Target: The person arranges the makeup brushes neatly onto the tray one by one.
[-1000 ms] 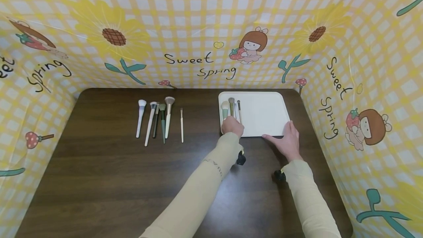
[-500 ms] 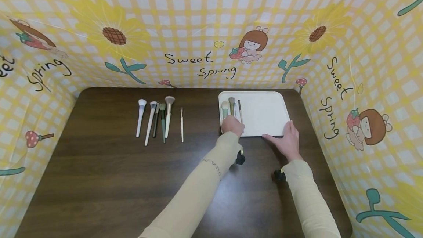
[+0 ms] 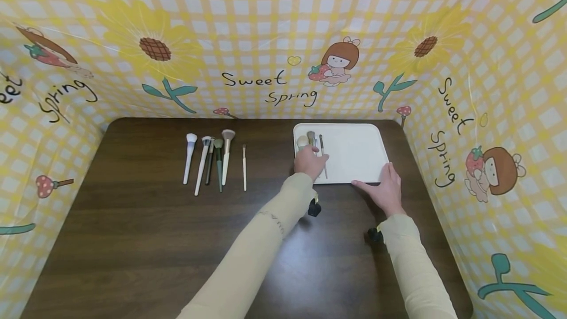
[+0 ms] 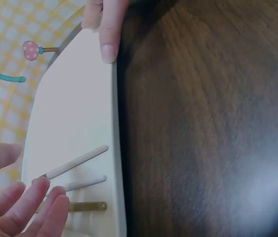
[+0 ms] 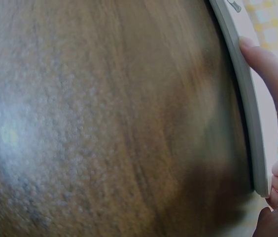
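Note:
A white tray (image 3: 354,154) lies at the back right of the table, with several makeup brushes side by side along its left part. My left hand (image 3: 308,163) hovers over them, thumb apart from the loosely bent fingers, nothing between them. In the left wrist view, the handles of a thin brush (image 4: 77,162), a pale brush (image 4: 87,183) and an olive brush (image 4: 88,206) extend past the fingertips. The hand partly covers a brush with cream bristles (image 3: 302,141). My right hand (image 3: 384,191) holds the tray's front right corner, thumb at the front rim, fingers along the right side.
On the left of the dark wooden table (image 3: 146,230) lie more makeup brushes: a white brush (image 3: 189,159), a dark green brush (image 3: 219,166), a fluffy large brush (image 3: 227,154) and a slim brush (image 3: 244,169) apart from the group. Checked cloth (image 3: 257,28) walls surround the table.
My left hand has let go of the brushes' handle ends and shifted slightly back and left, its fingers loosening. The right hand and tray have stayed put.

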`<act>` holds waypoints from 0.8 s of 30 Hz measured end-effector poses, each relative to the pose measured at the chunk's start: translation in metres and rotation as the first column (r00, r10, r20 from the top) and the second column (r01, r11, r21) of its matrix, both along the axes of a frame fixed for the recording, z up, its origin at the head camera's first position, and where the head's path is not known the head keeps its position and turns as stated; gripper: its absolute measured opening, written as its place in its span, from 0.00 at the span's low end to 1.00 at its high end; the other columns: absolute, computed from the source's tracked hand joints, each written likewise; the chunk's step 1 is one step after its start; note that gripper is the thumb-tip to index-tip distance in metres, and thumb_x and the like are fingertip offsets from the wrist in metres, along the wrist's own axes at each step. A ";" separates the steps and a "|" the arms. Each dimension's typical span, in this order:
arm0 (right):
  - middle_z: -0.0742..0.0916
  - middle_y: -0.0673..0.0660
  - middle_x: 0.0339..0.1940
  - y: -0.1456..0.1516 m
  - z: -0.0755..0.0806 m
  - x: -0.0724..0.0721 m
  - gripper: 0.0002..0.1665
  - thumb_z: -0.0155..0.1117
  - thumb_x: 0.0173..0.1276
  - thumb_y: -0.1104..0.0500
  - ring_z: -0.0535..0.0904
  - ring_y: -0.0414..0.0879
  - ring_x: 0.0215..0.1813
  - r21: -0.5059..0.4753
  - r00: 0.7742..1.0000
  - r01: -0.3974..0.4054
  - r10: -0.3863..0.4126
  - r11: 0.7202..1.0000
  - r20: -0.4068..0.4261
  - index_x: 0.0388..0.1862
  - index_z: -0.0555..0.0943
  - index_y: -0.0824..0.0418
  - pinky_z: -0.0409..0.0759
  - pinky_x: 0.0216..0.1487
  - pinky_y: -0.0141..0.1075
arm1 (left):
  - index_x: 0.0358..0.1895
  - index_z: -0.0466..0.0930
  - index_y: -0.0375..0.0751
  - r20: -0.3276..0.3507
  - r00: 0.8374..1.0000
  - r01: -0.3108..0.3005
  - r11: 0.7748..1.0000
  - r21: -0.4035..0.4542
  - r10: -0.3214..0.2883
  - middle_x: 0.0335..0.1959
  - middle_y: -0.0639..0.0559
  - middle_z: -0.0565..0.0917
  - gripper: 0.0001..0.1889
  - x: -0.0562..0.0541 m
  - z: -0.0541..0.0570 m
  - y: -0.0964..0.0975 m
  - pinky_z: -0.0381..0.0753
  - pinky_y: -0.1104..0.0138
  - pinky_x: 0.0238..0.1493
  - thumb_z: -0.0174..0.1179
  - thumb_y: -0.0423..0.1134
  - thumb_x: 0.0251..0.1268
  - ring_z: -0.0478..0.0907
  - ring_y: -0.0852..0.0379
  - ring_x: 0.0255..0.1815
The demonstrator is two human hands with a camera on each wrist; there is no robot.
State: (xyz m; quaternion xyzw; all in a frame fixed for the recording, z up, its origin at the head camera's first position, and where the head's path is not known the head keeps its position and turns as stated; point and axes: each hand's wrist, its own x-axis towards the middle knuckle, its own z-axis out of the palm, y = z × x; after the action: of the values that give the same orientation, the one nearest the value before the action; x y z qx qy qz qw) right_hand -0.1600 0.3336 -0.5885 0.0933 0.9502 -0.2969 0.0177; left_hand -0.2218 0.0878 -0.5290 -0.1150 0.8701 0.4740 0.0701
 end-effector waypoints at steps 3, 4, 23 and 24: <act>0.45 0.70 0.83 0.001 0.001 -0.001 0.83 0.73 0.51 0.24 0.39 0.68 0.80 0.006 1.000 -0.003 0.003 1.000 -0.001 0.82 0.38 0.70 0.48 0.75 0.61 | 0.55 0.85 0.41 -0.044 0.999 0.001 1.000 0.009 0.000 0.45 0.47 0.88 0.19 -0.001 0.004 -0.004 0.80 0.55 0.50 0.70 0.47 0.65 0.84 0.47 0.47; 0.45 0.71 0.83 0.001 0.001 -0.001 0.83 0.73 0.51 0.24 0.39 0.68 0.80 0.008 1.000 -0.004 0.004 1.000 -0.003 0.82 0.38 0.70 0.48 0.75 0.61 | 0.55 0.85 0.42 -0.061 0.998 0.004 1.000 0.011 -0.003 0.44 0.48 0.88 0.19 -0.002 0.005 -0.006 0.80 0.56 0.50 0.70 0.47 0.65 0.84 0.48 0.46; 0.48 0.73 0.82 -0.001 0.007 0.000 0.83 0.76 0.50 0.26 0.42 0.71 0.79 -0.003 1.000 -0.005 0.005 1.000 -0.014 0.81 0.41 0.72 0.50 0.74 0.63 | 0.57 0.83 0.44 -0.163 0.986 -0.033 0.998 0.059 0.043 0.38 0.53 0.90 0.20 -0.007 0.012 -0.044 0.80 0.58 0.48 0.67 0.48 0.67 0.86 0.53 0.41; 0.48 0.73 0.82 -0.001 0.007 0.001 0.83 0.76 0.50 0.26 0.42 0.71 0.79 -0.002 1.000 -0.004 0.004 1.000 -0.013 0.81 0.41 0.72 0.50 0.74 0.63 | 0.57 0.83 0.44 -0.163 0.985 -0.040 0.997 0.064 0.050 0.39 0.52 0.90 0.20 -0.007 0.011 -0.046 0.80 0.58 0.48 0.67 0.48 0.67 0.86 0.53 0.42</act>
State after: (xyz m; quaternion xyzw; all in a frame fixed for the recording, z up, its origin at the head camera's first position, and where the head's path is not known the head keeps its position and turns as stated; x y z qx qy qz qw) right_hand -0.1593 0.3325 -0.5816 0.0896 0.9501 -0.2987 0.0122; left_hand -0.2288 0.0414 -0.5177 -0.0930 0.8553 0.5097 -0.0092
